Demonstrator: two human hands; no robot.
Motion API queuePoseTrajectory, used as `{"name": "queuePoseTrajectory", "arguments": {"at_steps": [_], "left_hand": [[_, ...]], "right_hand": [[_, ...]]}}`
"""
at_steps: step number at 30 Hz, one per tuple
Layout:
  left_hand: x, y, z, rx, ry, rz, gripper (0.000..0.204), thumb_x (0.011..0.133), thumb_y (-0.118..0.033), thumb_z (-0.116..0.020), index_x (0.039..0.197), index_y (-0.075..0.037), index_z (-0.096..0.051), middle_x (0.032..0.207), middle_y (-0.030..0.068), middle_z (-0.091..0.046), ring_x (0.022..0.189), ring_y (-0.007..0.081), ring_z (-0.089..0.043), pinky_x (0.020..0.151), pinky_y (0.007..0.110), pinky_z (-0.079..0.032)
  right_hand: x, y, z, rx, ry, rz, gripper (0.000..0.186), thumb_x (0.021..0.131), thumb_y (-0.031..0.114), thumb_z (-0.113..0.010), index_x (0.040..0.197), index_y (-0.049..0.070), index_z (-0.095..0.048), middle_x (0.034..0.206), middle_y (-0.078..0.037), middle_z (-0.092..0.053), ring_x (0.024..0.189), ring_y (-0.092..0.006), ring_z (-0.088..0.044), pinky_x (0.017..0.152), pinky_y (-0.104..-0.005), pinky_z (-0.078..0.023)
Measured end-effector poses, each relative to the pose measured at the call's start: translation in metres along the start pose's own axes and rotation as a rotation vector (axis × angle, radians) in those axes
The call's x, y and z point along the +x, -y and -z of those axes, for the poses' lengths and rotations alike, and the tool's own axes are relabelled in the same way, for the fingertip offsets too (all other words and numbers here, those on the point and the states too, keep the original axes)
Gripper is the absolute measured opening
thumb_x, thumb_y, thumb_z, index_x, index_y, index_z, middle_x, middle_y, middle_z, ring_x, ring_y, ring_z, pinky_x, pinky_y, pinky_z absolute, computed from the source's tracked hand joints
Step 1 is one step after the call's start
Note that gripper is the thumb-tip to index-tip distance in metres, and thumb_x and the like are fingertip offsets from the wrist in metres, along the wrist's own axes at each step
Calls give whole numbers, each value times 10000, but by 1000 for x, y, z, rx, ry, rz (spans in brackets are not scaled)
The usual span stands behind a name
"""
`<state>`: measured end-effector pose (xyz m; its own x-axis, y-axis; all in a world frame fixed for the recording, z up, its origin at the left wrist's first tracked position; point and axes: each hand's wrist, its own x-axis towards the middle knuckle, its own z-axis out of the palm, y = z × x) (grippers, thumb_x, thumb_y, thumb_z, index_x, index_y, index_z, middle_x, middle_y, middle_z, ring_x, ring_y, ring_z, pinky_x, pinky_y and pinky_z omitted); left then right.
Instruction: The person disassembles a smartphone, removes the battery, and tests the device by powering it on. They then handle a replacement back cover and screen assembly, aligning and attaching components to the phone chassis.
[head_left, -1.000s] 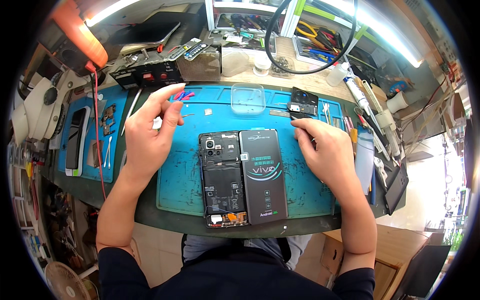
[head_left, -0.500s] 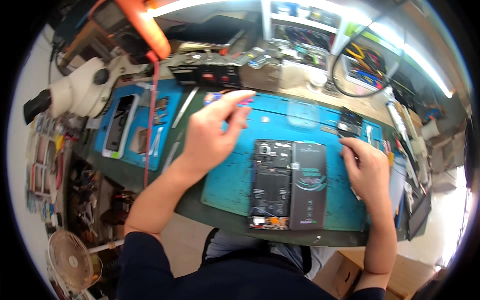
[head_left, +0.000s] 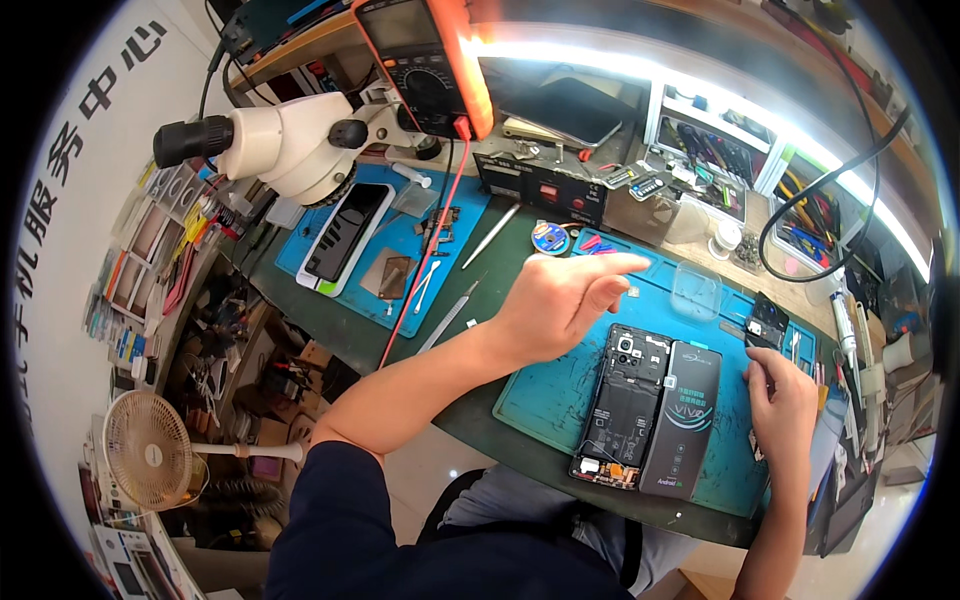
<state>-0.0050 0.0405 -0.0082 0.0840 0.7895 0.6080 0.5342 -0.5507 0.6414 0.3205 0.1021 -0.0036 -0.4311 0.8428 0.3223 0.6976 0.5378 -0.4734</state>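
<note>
An opened phone [head_left: 628, 405] lies on the blue work mat [head_left: 540, 395], its back off, with dark inner parts, cameras at the top and an orange piece at the bottom. Against its right side lies a dark printed panel [head_left: 682, 420]. My left hand [head_left: 550, 308] hovers above the phone's upper left, index finger stretched out and thumb apart, near a small white piece [head_left: 633, 292]. Over the mat's right side, my right hand [head_left: 782, 402] is closed with fingers curled; whatever they may hold cannot be made out. A black part [head_left: 767, 318] lies beyond it.
A clear plastic box [head_left: 697, 292], a blue-rimmed spool [head_left: 550, 238] and tweezers [head_left: 452, 312] lie around the work area. At left, another phone [head_left: 350, 235] rests below a microscope [head_left: 290, 145]. An orange multimeter [head_left: 425, 70] hangs with a red lead. A fan [head_left: 150, 450] stands lower left.
The view has swung left, so the bench appears farther right. My left hand has moved right, from near the pink pieces toward the small white piece. My right hand stays at the mat's right side.
</note>
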Motion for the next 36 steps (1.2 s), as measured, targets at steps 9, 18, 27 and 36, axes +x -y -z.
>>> {"name": "queuePoseTrajectory", "arguments": {"at_steps": [9, 18, 27, 36], "left_hand": [[3, -11, 14, 382, -114, -381, 421, 934, 3, -690, 1350, -43, -649, 975, 95, -722, 761, 210, -698, 685, 303, -566], [-131, 26, 216, 1308, -300, 590, 796, 897, -447, -766, 1430, 73, -487, 1308, 302, -614, 1181, 441, -606, 1019, 513, -476], [-115, 64, 252, 1093, -98, 906, 1012, 764, -582, -798, 1493, 38, -468, 1319, 304, -632, 1233, 398, -607, 1034, 483, -498], [-164, 61, 349, 1025, -436, 901, 1083, 706, -502, -882, 1523, 49, -431, 1260, 273, -695, 1155, 386, -691, 994, 437, -543]], "right_hand": [[0, 0, 0, 10, 4, 4, 148, 947, 46, -660, 1066, -3, -733, 852, -164, -733, 754, -269, -726, 703, -364, -550], [-1, 4, 1, 32, -9, -27, 140, 946, 42, -662, 1053, -4, -739, 824, -169, -729, 732, -254, -725, 695, -364, -548], [3, -6, -2, 33, -27, 10, 138, 941, 38, -666, 1048, -9, -740, 819, -158, -723, 703, -242, -705, 682, -355, -536], [0, -4, -5, 13, -24, 18, 135, 940, 47, -661, 1040, -3, -738, 882, -163, -730, 753, -274, -710, 714, -375, -542]]}}
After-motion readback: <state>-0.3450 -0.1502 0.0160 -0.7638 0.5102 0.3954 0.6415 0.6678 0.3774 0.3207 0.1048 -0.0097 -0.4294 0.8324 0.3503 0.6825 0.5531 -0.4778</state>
